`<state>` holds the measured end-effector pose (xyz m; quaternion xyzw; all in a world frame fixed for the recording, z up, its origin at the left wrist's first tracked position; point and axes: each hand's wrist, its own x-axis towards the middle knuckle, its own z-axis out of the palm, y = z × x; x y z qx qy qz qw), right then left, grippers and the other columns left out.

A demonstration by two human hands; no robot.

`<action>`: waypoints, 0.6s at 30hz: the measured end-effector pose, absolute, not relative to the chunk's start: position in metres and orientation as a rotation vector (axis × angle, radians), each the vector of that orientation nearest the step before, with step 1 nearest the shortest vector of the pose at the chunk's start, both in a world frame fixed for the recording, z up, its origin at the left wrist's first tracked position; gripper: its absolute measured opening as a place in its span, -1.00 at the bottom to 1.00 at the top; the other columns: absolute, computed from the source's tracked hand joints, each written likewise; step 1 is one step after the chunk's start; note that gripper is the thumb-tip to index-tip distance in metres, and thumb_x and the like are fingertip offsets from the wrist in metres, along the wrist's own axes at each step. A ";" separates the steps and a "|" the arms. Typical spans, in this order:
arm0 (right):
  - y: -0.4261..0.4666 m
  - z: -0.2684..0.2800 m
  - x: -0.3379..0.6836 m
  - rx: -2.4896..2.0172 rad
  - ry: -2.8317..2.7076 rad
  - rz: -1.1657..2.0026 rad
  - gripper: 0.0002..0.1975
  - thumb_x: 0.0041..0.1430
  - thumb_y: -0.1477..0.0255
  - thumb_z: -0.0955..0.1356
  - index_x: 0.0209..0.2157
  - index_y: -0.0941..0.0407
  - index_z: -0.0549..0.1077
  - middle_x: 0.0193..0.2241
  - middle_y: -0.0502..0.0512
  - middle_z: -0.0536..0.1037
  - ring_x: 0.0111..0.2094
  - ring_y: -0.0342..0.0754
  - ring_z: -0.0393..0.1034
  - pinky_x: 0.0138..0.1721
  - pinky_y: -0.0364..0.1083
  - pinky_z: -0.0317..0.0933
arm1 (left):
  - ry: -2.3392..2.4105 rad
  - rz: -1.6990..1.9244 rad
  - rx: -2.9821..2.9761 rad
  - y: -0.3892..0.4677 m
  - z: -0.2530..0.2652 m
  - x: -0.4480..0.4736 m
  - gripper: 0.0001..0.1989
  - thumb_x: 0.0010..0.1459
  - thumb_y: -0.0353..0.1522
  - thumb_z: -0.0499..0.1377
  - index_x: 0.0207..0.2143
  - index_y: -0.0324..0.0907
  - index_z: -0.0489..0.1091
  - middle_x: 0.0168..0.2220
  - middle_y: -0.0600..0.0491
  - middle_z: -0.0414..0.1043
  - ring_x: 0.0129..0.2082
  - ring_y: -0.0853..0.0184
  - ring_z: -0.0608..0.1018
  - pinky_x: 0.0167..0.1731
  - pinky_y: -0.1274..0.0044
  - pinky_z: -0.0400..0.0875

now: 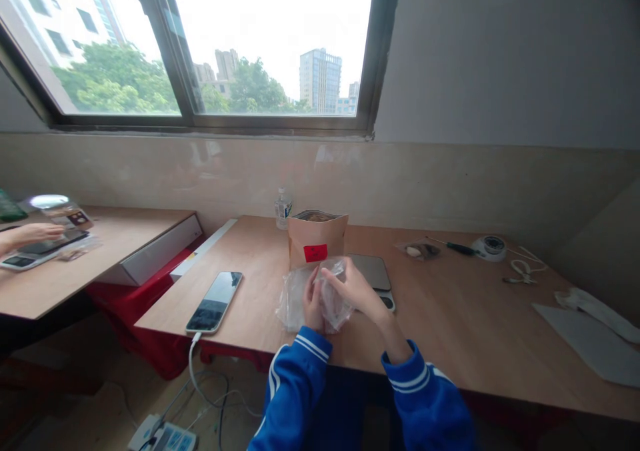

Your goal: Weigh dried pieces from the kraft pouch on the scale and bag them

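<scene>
A clear plastic bag (337, 304) is between my hands at the table's front edge. My left hand (313, 302) is closed on its left side, fingers pointing up. Thumb and fingers of my right hand (356, 287) pinch the bag near its top. More clear plastic bags (291, 304) lie flat by my left hand; I cannot tell how many. Just behind my hands stands an open brown paper pouch (295, 244) with a red label (315, 253) and brown contents. A flat scale (373, 271) lies to its right, partly hidden by my right hand.
A charging phone (215, 302) lies left, a plastic bottle (283, 209) stands behind. On the right are a small bag with pale pieces (419, 249), a screwdriver (461, 248), a dome camera (490, 247) and a grey sheet (593, 344). Another person's hand (35, 235) is at the left table.
</scene>
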<state>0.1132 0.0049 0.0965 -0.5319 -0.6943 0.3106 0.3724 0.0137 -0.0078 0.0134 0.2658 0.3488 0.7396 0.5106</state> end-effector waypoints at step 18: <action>0.004 0.095 0.146 -1.251 -1.398 0.882 -0.56 0.25 0.12 0.00 -0.22 0.10 0.29 -0.47 0.10 0.40 -0.48 -0.02 0.32 -0.41 -0.06 0.28 | 0.768 1.685 0.035 0.015 0.005 -0.008 -0.80 0.13 -0.34 0.06 -0.49 -0.22 0.37 -0.61 0.14 0.21 -0.67 0.52 0.28 -0.60 0.67 0.25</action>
